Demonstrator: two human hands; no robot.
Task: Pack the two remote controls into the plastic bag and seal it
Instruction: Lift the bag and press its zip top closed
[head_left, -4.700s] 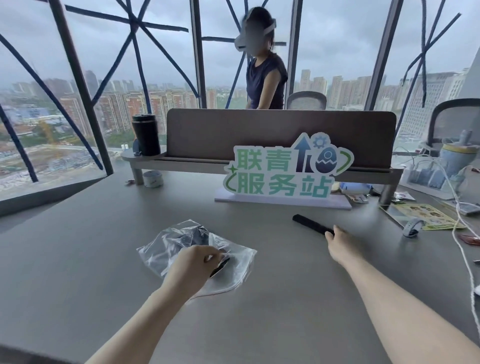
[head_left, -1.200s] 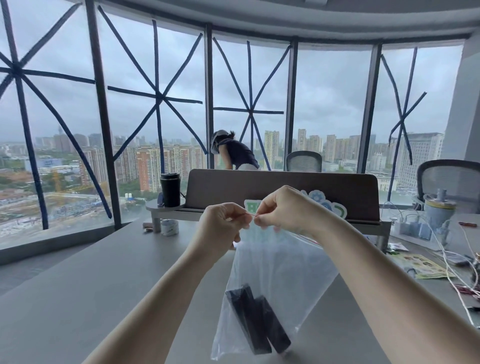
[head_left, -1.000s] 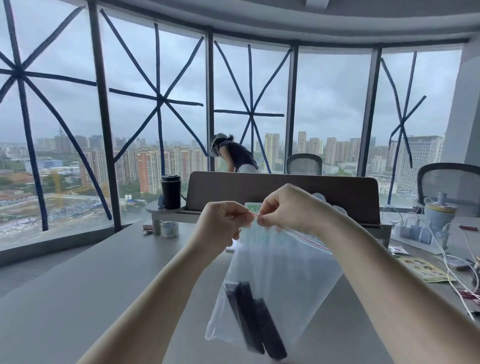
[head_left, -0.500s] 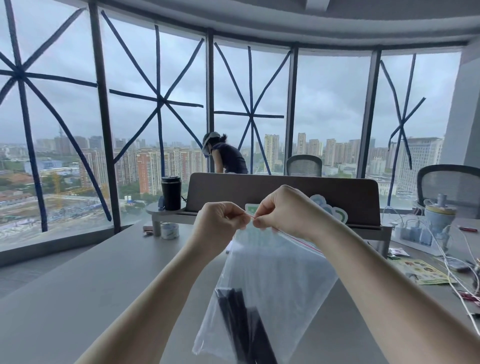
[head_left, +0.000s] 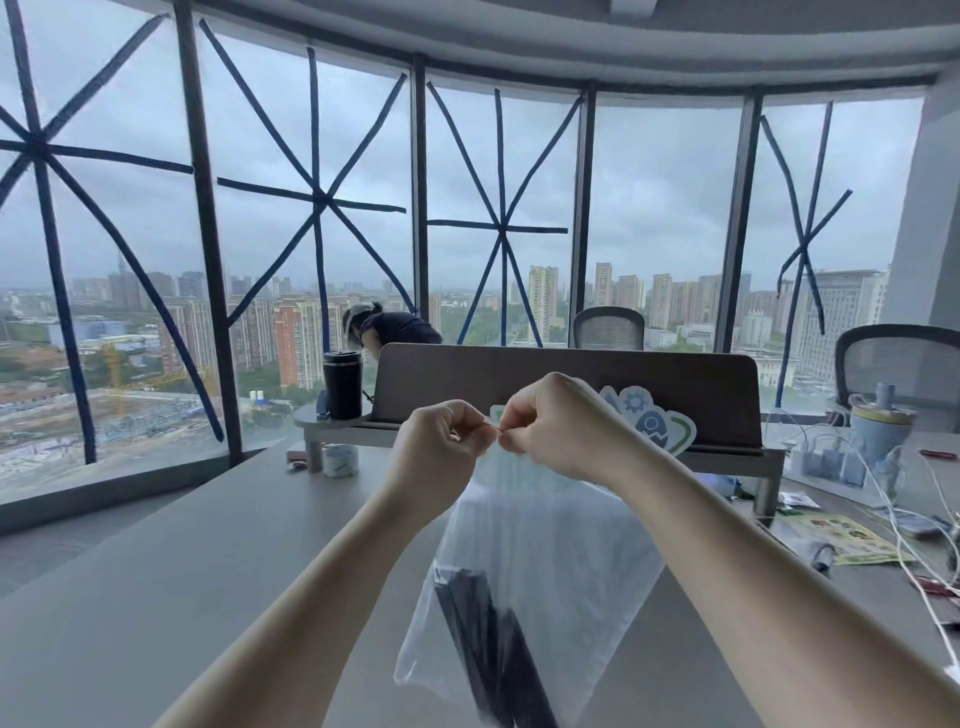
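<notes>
remote controls (head_left: 488, 644) cut off below, plastic bag (head_left: 561, 561)

Partly hidden bag and remotes

The bottom edge is cutting off the two remotes (head_left: 493, 654) and the plastic bag (head_left: 545, 571); both hands are covering its seal, and the sign (head_left: 649, 423) behind is half hidden.

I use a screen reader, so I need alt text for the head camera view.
Two bare hands, left hand and right hand, pinch the red-lined top edge of a clear plastic zip bag held above a grey table. Two black remote controls stand at its bottom.
</notes>
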